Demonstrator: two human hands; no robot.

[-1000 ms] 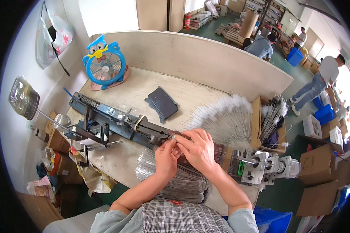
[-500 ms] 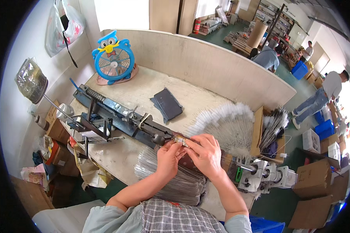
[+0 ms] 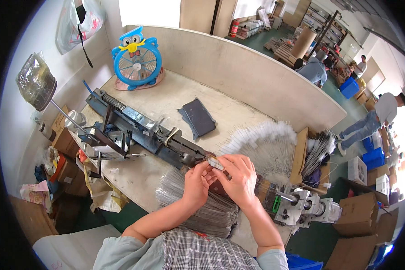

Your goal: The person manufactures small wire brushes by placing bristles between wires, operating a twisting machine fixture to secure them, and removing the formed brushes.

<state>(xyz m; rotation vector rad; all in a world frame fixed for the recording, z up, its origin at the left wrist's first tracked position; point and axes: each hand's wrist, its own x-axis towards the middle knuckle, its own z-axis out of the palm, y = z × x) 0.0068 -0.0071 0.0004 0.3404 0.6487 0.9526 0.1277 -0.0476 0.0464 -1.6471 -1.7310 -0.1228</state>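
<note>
My right hand (image 3: 239, 179) pinches a small pale block with a yellowish edge (image 3: 215, 163) between thumb and fingers; its exact kind is too small to tell. Beside it, my left hand (image 3: 195, 185) has its fingers curled together at the block's near left side, and what lies between them is hidden. Both hands are at the right end of a long dark metal bench fixture (image 3: 141, 130) with a spring and a round knob (image 3: 189, 159). Under my wrists lies a thick bundle of thin metal wires (image 3: 202, 211).
A fan of white-tipped wire brushes (image 3: 261, 144) spreads to the right, beside a cardboard box (image 3: 300, 155) of more wires. A clamp-like metal machine (image 3: 306, 204) stands at the table's right edge. A dark phone-like slab (image 3: 198, 118) and a blue owl-shaped fan (image 3: 137, 63) sit farther back.
The pale block has tilted and shifted slightly right, and my left fingertips have come back from it a little. The whole view has swung slightly.
</note>
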